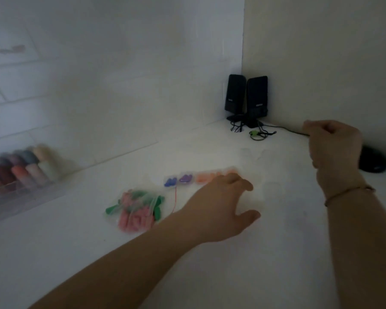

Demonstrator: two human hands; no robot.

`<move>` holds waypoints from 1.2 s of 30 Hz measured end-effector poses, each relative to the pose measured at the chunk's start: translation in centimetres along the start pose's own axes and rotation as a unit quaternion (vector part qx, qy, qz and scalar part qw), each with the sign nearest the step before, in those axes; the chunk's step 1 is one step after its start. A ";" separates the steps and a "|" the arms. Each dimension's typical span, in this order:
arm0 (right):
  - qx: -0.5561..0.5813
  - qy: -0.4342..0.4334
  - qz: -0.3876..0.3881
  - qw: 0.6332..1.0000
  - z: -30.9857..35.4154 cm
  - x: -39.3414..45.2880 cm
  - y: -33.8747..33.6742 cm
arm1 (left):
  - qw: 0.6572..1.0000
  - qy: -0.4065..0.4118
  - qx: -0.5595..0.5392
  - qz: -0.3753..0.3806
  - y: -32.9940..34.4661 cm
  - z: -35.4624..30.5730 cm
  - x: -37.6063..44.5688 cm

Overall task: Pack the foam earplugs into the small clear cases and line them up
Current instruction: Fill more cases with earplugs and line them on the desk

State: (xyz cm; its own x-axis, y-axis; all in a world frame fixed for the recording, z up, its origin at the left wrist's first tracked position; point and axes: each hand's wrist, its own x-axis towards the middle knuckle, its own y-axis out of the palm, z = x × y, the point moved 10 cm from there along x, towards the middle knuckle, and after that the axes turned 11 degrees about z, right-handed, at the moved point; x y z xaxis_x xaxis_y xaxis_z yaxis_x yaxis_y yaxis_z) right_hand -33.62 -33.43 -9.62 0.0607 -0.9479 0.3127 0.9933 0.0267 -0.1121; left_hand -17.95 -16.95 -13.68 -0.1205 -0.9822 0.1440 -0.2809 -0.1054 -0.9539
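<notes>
A row of small clear cases lies on the white desk: one with blue earplugs (170,182), one with purple earplugs (186,178), then cases with orange earplugs (206,177). My left hand (218,208) reaches over the right end of the row with fingers spread, its fingertips at the orange cases and covering the last one. A clear bag of pink and green earplugs (135,210) lies to the left of my forearm. My right hand (334,143) is raised at the right with curled fingers; nothing shows in it. The picture is blurred.
Two black speakers (246,99) stand in the wall corner with cables and a green clip (254,133) in front. A black mouse (372,161) sits behind my right wrist. A clear box of coloured spools (20,172) stands at the far left. A thin red thread (175,201) lies by the bag.
</notes>
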 end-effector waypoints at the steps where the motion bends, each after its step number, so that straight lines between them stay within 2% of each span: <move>1: 0.014 0.019 -0.009 1.000 -1.0 0.2 -0.5 | 1.000 0.002 -0.002 0.010 0.9 -0.7 0.9; 4: 0.015 0.042 -0.023 0.999 -2.5 0.7 -0.7 | 1.000 0.016 0.001 0.021 2.4 -2.2 2.6; 11: -0.059 -0.001 -0.016 0.998 -1.6 0.8 0.4 | 1.000 0.014 0.008 -0.010 3.1 -3.1 3.5; 13: -0.087 -0.019 0.006 0.996 -0.6 0.3 1.2 | 0.999 0.013 -0.026 -0.017 2.5 -3.0 3.1; 16: -0.151 -0.103 0.093 0.979 2.7 -1.9 4.9 | 0.992 -0.002 -0.110 -0.067 -0.9 -1.4 1.4; 18: -0.166 -0.203 0.162 0.951 5.8 -5.0 8.3 | 0.969 -0.044 -0.219 -0.107 -3.8 1.6 -0.6; 21: -0.100 -0.342 0.265 0.896 9.9 -11.3 12.4 | 0.896 -0.101 -0.403 -0.158 -7.3 6.7 -4.6; 23: -0.070 -0.410 0.316 0.853 11.2 -15.1 14.3 | 0.873 -0.109 -0.452 -0.151 -8.2 8.9 -7.1; 25: -0.067 -0.441 0.335 0.830 11.4 -17.2 15.7 | 0.855 -0.103 -0.491 -0.127 -8.2 10.5 -8.9; 29: -0.069 -0.447 0.315 0.835 11.3 -18.5 16.8 | 0.810 -0.079 -0.575 -0.084 -7.1 12.3 -10.9; 32: -0.073 -0.436 0.315 0.840 11.1 -18.9 17.4 | 0.778 -0.053 -0.621 -0.080 -6.5 13.1 -11.4; 36: -0.062 -0.424 0.331 0.841 10.4 -19.2 18.2 | 0.765 -0.042 -0.636 -0.091 -5.8 13.9 -11.7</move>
State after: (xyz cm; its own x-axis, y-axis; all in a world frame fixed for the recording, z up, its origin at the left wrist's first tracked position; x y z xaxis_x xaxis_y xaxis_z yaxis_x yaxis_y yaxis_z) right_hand -15.68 -11.47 -7.84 0.6961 -0.1693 0.6977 0.7000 0.3763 -0.6070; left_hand -1.70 -6.97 -13.47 0.0776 -0.9814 0.1754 -0.9916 -0.0577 0.1161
